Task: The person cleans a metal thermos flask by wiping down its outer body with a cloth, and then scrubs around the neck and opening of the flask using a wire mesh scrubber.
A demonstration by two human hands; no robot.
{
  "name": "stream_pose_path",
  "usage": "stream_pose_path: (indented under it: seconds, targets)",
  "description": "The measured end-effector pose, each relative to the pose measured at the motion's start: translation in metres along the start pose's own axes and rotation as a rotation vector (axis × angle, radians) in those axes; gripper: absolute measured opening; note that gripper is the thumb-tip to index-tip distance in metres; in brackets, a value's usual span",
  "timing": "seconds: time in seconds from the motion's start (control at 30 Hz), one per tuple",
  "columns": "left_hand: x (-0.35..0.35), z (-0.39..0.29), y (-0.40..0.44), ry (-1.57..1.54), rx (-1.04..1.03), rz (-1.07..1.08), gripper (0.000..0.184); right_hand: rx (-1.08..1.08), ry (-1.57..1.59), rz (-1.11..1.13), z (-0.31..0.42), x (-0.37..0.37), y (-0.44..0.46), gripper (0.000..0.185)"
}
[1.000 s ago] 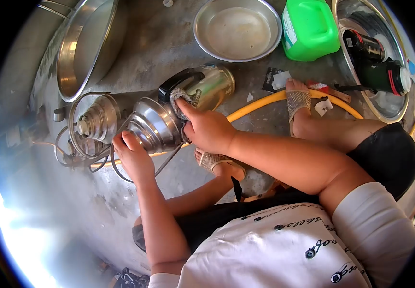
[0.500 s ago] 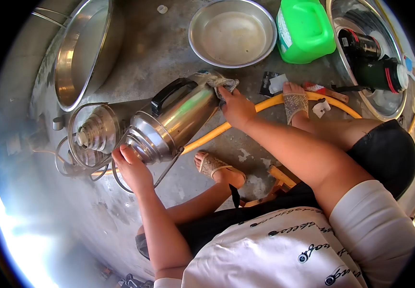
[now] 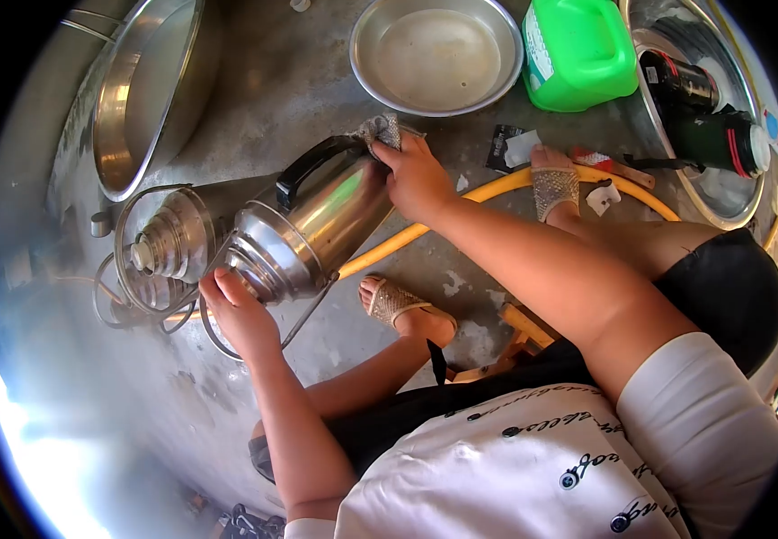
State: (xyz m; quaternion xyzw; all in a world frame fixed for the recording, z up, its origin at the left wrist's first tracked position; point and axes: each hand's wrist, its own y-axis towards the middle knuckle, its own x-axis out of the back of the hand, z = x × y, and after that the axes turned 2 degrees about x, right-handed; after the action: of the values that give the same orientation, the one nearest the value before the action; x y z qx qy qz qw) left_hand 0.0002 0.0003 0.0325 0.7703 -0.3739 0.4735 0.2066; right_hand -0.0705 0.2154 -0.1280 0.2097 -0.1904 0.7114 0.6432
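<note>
A shiny steel thermos flask (image 3: 317, 225) with a black side handle (image 3: 303, 172) lies tilted in front of me, its stepped neck toward my left side. My left hand (image 3: 240, 310) grips it at the neck, fingers closed around the rim beside the wire bail. At the other end, my right hand (image 3: 417, 184) presses a grey patterned cloth (image 3: 384, 131) against the flask's base; part of the cloth is hidden under the fingers. Another steel thermos flask (image 3: 177, 232) with a pale stopper stands just left of the held one.
A steel basin (image 3: 357, 54) with some liquid sits ahead, next to a green jug (image 3: 579, 54). Another large basin (image 3: 106, 135) leans at far left. On the right, a basin (image 3: 730, 214) holds dark bottles. A yellow hose (image 3: 618, 186) curves across the floor past my sandalled feet.
My right hand and the cloth have slid left and slightly up along the flask's base end. The flask and my left hand have shifted a little left.
</note>
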Motion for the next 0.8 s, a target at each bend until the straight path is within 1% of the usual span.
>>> stream_pose_path:
  seconds: [0.07,0.1,0.13,0.2,0.23,0.27,0.3,0.33,0.37,0.4,0.43,0.47,0.5,0.57,0.6,0.67,0.73,0.77,0.8]
  targets:
    - [0.001,0.0,0.001,0.006,0.019,-0.003,0.045,0.179,-0.169,-0.02,-0.025,0.002,0.002,0.047]
    - [0.001,-0.001,-0.001,0.021,0.011,-0.02,0.045,0.035,-0.213,-0.009,-0.028,0.004,0.002,0.052]
    - [-0.002,-0.002,-0.001,0.027,-0.001,-0.036,0.045,0.036,-0.217,-0.017,-0.029,0.005,0.003,0.052]
    - [-0.003,-0.002,0.001,0.046,-0.02,-0.032,0.045,-0.213,-0.026,0.116,-0.023,0.003,0.004,0.053]
    - [-0.002,-0.008,-0.002,0.01,-0.021,-0.016,0.045,-0.134,0.012,0.056,-0.007,0.006,-0.007,0.051]
    - [-0.001,-0.011,-0.004,-0.027,-0.023,-0.001,0.045,-0.02,0.123,-0.018,0.008,0.003,-0.019,0.052]
    - [-0.001,-0.009,-0.002,-0.021,-0.02,-0.007,0.046,-0.004,0.165,-0.044,0.02,-0.006,-0.028,0.053]
    - [-0.001,-0.007,-0.001,-0.022,-0.019,-0.011,0.046,0.092,0.273,-0.05,0.04,0.0,-0.035,0.053]
    - [0.0,-0.005,0.001,-0.012,-0.016,-0.01,0.047,0.163,0.378,0.007,0.059,0.004,-0.045,0.053]
    - [0.0,-0.002,0.003,-0.004,-0.013,-0.011,0.048,0.3,0.297,-0.034,0.073,-0.004,-0.053,0.054]
    - [0.0,0.0,0.004,0.001,-0.015,-0.014,0.048,0.338,0.299,-0.028,0.087,-0.005,-0.06,0.054]
    - [0.0,0.005,0.007,-0.026,0.025,0.01,0.049,0.375,0.298,-0.02,0.097,-0.004,-0.064,0.053]
    - [0.001,0.011,0.008,-0.052,0.068,0.034,0.05,0.374,0.304,-0.019,0.092,-0.003,-0.063,0.053]
    - [-0.003,0.036,0.015,-0.071,0.053,0.009,0.051,0.236,0.192,0.118,0.069,0.003,-0.047,0.051]
    - [-0.004,0.037,0.016,-0.094,0.04,-0.007,0.053,0.19,0.115,0.141,0.061,0.011,-0.039,0.05]
    - [-0.008,0.042,0.015,-0.141,0.066,-0.005,0.054,0.291,0.052,0.064,0.066,0.009,-0.042,0.051]
    - [-0.003,0.032,0.012,-0.176,0.095,0.051,0.052,0.455,0.221,0.105,0.101,0.011,-0.054,0.052]
    - [0.0,0.024,0.01,-0.114,0.131,0.069,0.051,0.486,0.18,0.044,0.108,0.006,-0.058,0.052]
    - [-0.001,0.028,0.012,-0.058,0.073,0.04,0.051,0.487,0.191,0.053,0.105,0.004,-0.057,0.052]
